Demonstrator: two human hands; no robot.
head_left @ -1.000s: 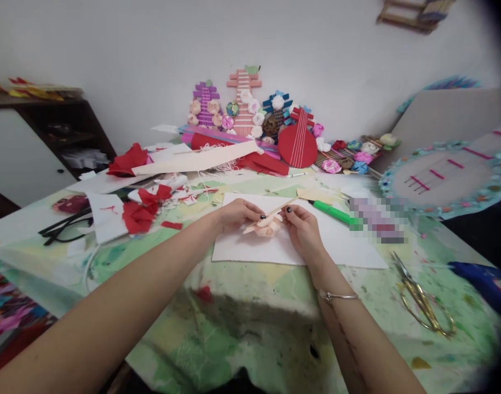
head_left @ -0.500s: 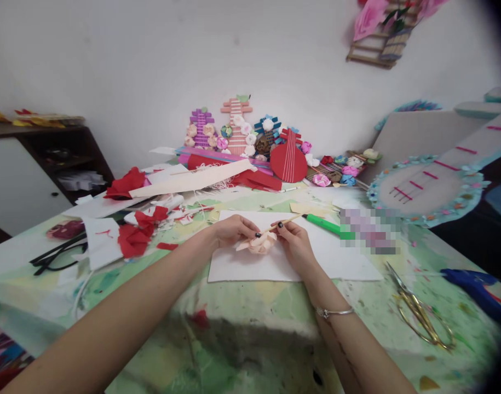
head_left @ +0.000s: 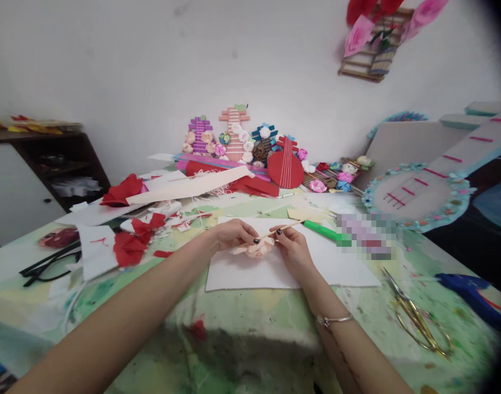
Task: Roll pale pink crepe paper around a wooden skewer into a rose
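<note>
My left hand [head_left: 232,234] and my right hand [head_left: 292,247] meet over a white sheet [head_left: 275,262] in the middle of the table. Between them is a small pale pink paper flower [head_left: 255,249]. A thin wooden stick [head_left: 280,229] runs through it, slanting up to the right. The left fingers pinch the flower from the left side. The right fingers pinch the stick close to the flower. Both hands have dark-painted nails, and a thin bracelet [head_left: 334,319] is on the right wrist.
A green pen [head_left: 326,232] lies right of the hands. Gold scissors [head_left: 418,317] and a blue glue gun [head_left: 472,293] lie at the right. Red paper scraps [head_left: 131,243] and black glasses [head_left: 47,264] lie left. Paper instrument models [head_left: 285,162] stand by the wall.
The view has tilted up, so the table and hands sit lower in frame. My hands keep hold of the flower and stick, turning them slightly.
</note>
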